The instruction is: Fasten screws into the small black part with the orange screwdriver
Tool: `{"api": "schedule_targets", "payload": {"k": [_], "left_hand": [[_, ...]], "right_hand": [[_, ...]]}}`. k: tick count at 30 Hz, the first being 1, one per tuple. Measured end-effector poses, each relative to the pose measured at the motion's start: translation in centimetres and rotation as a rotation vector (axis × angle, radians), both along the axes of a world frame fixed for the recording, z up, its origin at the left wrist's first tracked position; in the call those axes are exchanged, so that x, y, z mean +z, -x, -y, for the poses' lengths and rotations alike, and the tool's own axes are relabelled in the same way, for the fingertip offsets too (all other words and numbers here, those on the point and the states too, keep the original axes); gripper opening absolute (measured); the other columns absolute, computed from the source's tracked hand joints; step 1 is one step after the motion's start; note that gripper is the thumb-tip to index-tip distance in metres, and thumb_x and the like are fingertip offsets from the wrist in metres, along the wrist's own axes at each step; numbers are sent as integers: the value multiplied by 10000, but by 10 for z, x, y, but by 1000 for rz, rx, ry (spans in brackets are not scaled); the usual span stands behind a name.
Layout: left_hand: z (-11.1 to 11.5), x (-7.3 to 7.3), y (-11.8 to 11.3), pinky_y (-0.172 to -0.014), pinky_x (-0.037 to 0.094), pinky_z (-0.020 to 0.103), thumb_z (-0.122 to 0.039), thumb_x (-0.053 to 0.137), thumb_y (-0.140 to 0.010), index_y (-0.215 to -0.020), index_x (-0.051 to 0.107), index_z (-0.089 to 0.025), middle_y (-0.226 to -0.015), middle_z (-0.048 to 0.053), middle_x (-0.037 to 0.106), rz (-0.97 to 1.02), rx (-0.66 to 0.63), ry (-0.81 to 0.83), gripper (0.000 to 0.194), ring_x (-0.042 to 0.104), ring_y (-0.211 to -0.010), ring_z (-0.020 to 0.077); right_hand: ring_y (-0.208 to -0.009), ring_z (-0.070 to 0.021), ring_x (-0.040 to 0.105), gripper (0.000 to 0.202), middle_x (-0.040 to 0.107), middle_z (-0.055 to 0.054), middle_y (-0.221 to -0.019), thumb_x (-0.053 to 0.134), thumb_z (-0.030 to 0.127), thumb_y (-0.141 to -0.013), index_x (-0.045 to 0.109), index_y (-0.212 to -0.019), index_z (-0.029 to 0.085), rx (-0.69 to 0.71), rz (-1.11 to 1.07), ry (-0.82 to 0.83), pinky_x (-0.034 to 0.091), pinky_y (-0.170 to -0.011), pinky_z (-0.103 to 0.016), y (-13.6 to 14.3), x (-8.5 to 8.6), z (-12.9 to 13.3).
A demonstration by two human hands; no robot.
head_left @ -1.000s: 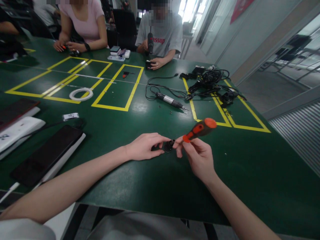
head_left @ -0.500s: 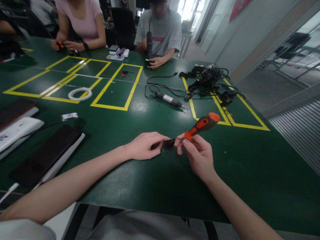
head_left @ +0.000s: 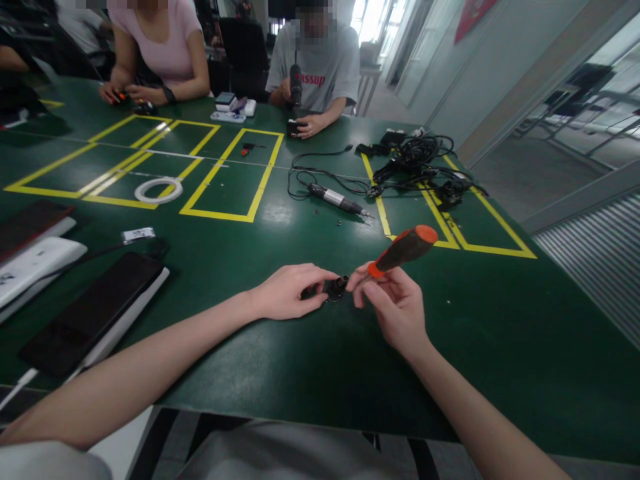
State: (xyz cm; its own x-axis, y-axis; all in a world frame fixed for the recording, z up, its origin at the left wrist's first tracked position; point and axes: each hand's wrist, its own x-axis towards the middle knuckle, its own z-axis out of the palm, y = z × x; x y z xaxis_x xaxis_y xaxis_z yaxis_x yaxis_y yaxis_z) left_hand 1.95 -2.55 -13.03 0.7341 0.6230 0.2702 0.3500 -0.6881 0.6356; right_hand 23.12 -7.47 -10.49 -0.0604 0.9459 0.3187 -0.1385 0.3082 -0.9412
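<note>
In the middle of the green table, a small dark round part (head_left: 337, 289) with a short upright stub sits on the tabletop. Thumb and index finger of my left hand (head_left: 293, 291) press against it from the left. A screwdriver with an orange and dark grey handle (head_left: 404, 252) is in my right hand (head_left: 399, 307), pinched low by the fingers. Its handle leans up and to the right. The fingers hide most of its shaft, so I cannot tell whether the tip touches the part.
Beyond my hands lies a corded electric screwdriver (head_left: 334, 197). Tangled black cables (head_left: 417, 157) are piled at the right. A tape roll (head_left: 159, 191), a black phone (head_left: 97, 310) and a white power strip (head_left: 43, 267) lie leftward. Two people (head_left: 315, 73) work across the table.
The screwdriver handle has turned about its axis, its side now showing mostly dark grey instead of orange patches. My left hand keeps its place at the round part. The view shifted slightly.
</note>
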Motion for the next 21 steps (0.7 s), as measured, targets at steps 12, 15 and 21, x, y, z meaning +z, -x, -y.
{"api": "schedule_targets", "payload": {"k": [12,15,21], "left_hand": [[-1,-2,0,-728,450,257,-250,590,-959,-1311,635,-191,-897,10,678,6,-7,-6,360,603,-782,137],[-1,-3,1,-755,460,266,-268,596,-966,-1324,625,-190,-904,12,680,6,-10,-5,368,613,-805,144],[-2,-3,3,-739,467,264,-267,590,-961,-1302,627,-184,-890,10,675,1,-10,-12,352,611,-795,144]], "right_hand": [[-531,-131,607,245,734,-9,-751,774,443,-909,699,-1011,233,42,-33,1,524,-527,-274,1,2,0],[-530,-129,602,234,726,-5,-718,812,415,-879,675,-910,228,16,1,-9,528,-535,-273,2,2,0],[-538,-119,579,258,695,-26,-729,842,423,-841,740,-766,199,-28,78,-14,509,-523,-277,1,5,-2]]}}
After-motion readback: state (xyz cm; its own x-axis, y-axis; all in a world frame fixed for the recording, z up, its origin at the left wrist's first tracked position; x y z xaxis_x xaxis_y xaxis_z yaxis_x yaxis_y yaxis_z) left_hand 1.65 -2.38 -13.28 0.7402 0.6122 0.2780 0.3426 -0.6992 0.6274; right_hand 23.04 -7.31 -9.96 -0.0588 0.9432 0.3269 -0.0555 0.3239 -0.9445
